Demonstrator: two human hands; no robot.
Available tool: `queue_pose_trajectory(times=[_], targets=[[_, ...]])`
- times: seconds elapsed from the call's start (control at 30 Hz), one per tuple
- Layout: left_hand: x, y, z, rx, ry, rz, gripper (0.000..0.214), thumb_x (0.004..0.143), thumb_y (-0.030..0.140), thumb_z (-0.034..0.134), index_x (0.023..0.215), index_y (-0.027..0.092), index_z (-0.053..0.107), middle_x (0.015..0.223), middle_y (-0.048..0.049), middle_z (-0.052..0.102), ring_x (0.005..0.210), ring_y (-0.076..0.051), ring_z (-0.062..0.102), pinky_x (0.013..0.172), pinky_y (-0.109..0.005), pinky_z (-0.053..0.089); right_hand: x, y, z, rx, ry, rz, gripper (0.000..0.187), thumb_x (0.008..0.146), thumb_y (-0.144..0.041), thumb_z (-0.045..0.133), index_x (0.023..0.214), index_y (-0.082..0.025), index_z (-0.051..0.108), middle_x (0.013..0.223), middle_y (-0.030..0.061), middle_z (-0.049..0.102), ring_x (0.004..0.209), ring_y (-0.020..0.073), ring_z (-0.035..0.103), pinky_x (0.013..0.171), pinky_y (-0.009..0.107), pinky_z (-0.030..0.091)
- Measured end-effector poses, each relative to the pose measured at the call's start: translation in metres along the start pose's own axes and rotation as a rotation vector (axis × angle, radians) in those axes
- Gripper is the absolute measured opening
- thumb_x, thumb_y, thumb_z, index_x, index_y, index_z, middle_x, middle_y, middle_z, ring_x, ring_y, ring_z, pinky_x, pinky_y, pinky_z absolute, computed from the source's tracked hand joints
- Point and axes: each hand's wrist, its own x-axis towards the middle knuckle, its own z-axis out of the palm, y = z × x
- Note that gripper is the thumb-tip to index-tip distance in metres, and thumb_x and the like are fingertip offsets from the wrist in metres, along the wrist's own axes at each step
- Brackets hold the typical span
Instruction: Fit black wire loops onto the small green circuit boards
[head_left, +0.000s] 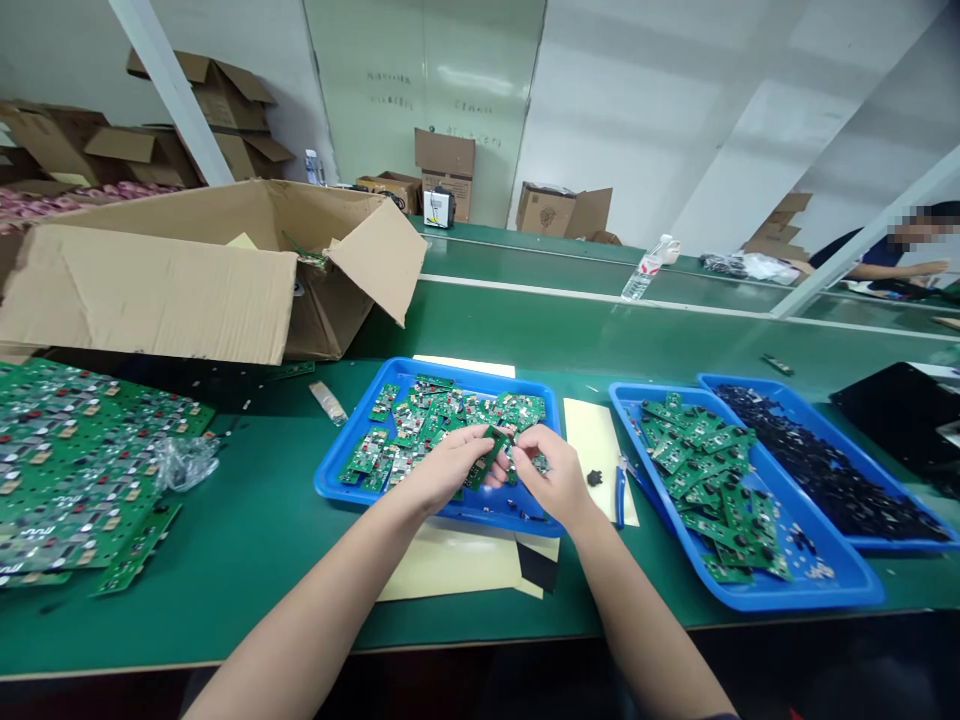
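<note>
Over the near blue tray [328, 478], my left hand [457, 462] is closed around a small green circuit board [487, 458], which it holds tilted. My right hand [551, 470] is at the board's right edge, thumb and fingertips pinched together. Whatever sits between those fingertips is too small to make out. Beneath both hands, many loose circuit boards [409, 415] with red and white parts lie in the tray. To the right of my right hand, a small black part [595, 478] and blue-handled pliers [621, 492] rest on a yellowish sheet [589, 425].
A second blue tray [750, 590] holds boards with black parts; behind it another blue tray [892, 540] holds black pieces. Large board panels [75, 460] are stacked at left, below an open cardboard box [165, 290]. A water bottle [645, 270] and a person [877, 255] are farther back.
</note>
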Motion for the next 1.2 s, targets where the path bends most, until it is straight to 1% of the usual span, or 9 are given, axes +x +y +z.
queue_pose_trajectory(times=[0.2,0.3,0.4,0.67,0.77,0.87,1.0,1.13,1.2], targets=[[-0.0017,-0.0015,0.0066,0.011,-0.013,-0.035,0.01,0.072,0.019,0.049,0.071,0.014,0.057,0.057,0.001,0.059,0.054,-0.01,0.056,0.053,-0.021,0.048,-0.0007,0.0014,0.0034,-0.157,-0.069,-0.129,0.012,0.078,-0.015,0.048,0.067,-0.021,0.046,0.071,0.0027,0.053,0.079,0.0177,0.057,0.069,0.03,0.046],[-0.0015,-0.0021,0.006,0.026,-0.018,-0.043,0.01,0.07,0.02,0.049,0.069,0.014,0.056,0.059,0.0009,0.06,0.055,-0.01,0.057,0.057,-0.023,0.049,-0.0006,0.0022,0.0029,-0.207,-0.082,-0.141,0.014,0.078,-0.015,0.047,0.065,-0.021,0.044,0.068,0.0017,0.051,0.071,0.0163,0.054,0.064,0.028,0.044],[-0.0015,-0.003,0.0044,0.054,-0.042,-0.045,0.012,0.07,0.023,0.05,0.068,0.014,0.057,0.058,0.0002,0.06,0.055,-0.011,0.058,0.058,-0.023,0.049,-0.0004,0.0028,0.002,-0.24,-0.106,-0.138,0.014,0.077,-0.014,0.046,0.065,-0.021,0.043,0.066,0.001,0.05,0.063,0.0144,0.049,0.058,0.026,0.041],[-0.0009,-0.0051,0.0025,0.136,-0.076,0.005,0.018,0.073,0.027,0.05,0.063,0.014,0.055,0.056,-0.0013,0.061,0.055,-0.012,0.057,0.059,-0.023,0.047,-0.0009,0.0037,0.0025,-0.26,-0.128,-0.13,0.015,0.078,-0.015,0.047,0.064,-0.02,0.043,0.065,0.0003,0.048,0.061,0.0134,0.047,0.057,0.025,0.039],[0.0001,-0.0053,0.003,0.211,-0.062,0.034,0.023,0.077,0.029,0.047,0.062,0.014,0.055,0.055,-0.0019,0.06,0.054,-0.012,0.056,0.059,-0.023,0.046,-0.0005,0.003,0.0025,-0.281,-0.133,-0.113,0.016,0.078,-0.015,0.046,0.063,-0.02,0.043,0.065,0.0002,0.049,0.061,0.0133,0.048,0.057,0.025,0.039],[0.0011,-0.0055,0.0027,0.286,-0.014,0.076,0.026,0.08,0.031,0.045,0.062,0.014,0.054,0.054,-0.0004,0.057,0.052,-0.011,0.054,0.058,-0.022,0.044,0.0,0.0023,0.0014,-0.284,-0.104,-0.031,0.015,0.079,-0.018,0.047,0.064,-0.02,0.045,0.064,0.0002,0.051,0.06,0.0136,0.049,0.057,0.026,0.04],[0.0017,-0.0052,0.0007,0.308,0.053,0.117,0.027,0.081,0.033,0.045,0.065,0.013,0.053,0.06,0.0007,0.055,0.048,-0.008,0.05,0.054,-0.022,0.041,-0.0001,0.0034,-0.0007,-0.167,-0.015,0.155,0.006,0.079,-0.025,0.053,0.08,-0.019,0.053,0.072,0.0017,0.057,0.061,0.014,0.055,0.058,0.026,0.047],[0.0014,-0.0039,-0.0009,0.244,0.08,0.127,0.029,0.082,0.039,0.044,0.078,0.013,0.057,0.063,0.0012,0.054,0.049,-0.009,0.049,0.053,-0.022,0.04,-0.0004,0.0049,-0.0021,-0.043,0.024,0.218,0.036,0.078,-0.027,0.057,0.112,-0.018,0.05,0.094,0.0078,0.062,0.069,0.0156,0.061,0.062,0.03,0.053],[0.0016,-0.0035,-0.0016,0.232,0.082,0.134,0.032,0.082,0.043,0.045,0.078,0.013,0.057,0.063,0.0012,0.054,0.05,-0.009,0.05,0.055,-0.023,0.041,-0.0002,0.0049,-0.0026,-0.025,-0.037,0.172,0.033,0.079,-0.027,0.057,0.112,-0.019,0.053,0.098,0.0085,0.064,0.074,0.0169,0.063,0.068,0.032,0.054]])
